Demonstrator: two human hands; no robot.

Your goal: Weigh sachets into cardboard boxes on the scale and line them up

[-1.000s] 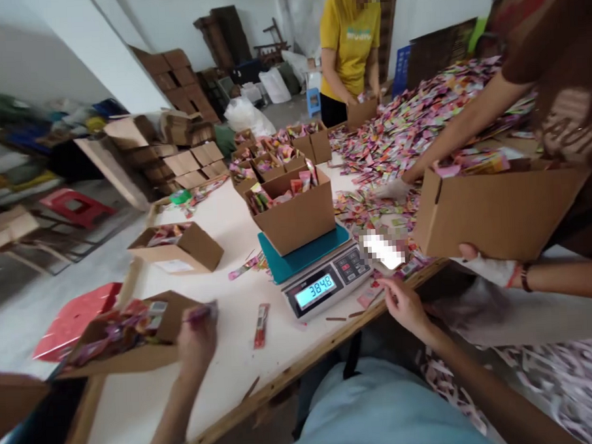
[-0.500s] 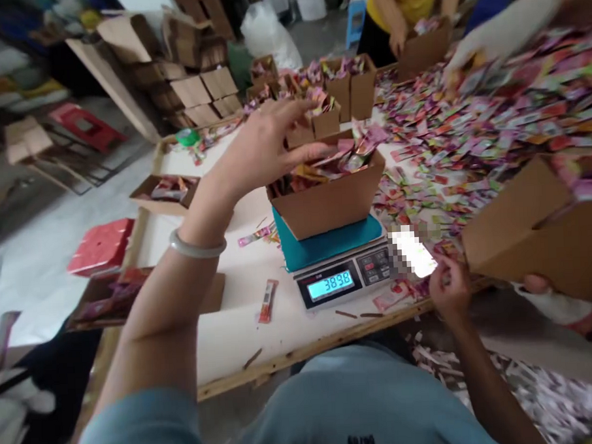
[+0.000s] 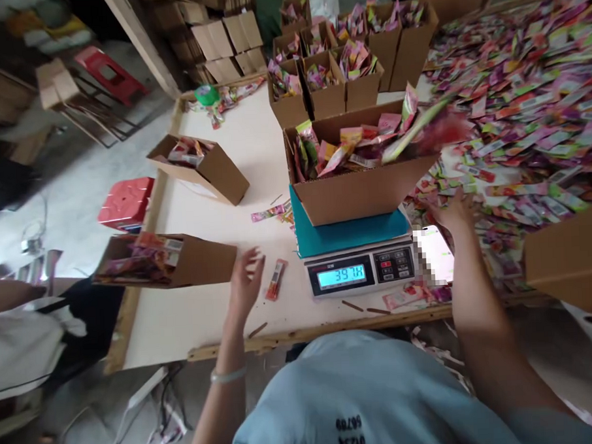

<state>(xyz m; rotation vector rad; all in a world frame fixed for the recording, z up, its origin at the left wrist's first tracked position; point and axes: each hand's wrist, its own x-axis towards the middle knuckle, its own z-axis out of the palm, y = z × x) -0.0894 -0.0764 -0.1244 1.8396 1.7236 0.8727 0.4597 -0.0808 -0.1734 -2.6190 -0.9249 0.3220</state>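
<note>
A brown cardboard box [image 3: 358, 190] full of bright sachets stands on a digital scale [image 3: 359, 269] with a teal platform and a lit display. My left hand [image 3: 244, 283] hovers open over the table left of the scale, beside a red sachet [image 3: 275, 280] lying flat. My right hand [image 3: 452, 212] reaches into the loose sachets right of the box; its fingers are mostly hidden. A blurred patch [image 3: 432, 255] lies under my right wrist.
A tipped box of sachets [image 3: 199, 262] lies at the table's left edge, another box [image 3: 218, 173] behind it, and several filled boxes [image 3: 339, 82] at the back. A heap of sachets [image 3: 526, 94] covers the right. Someone's box [image 3: 567, 256] intrudes at right. A red stool [image 3: 126, 203] stands on the floor.
My left hand came down from the top of the box on the scale to the table by the red sachet. My right hand moved up into the loose sachets. The display changed.
</note>
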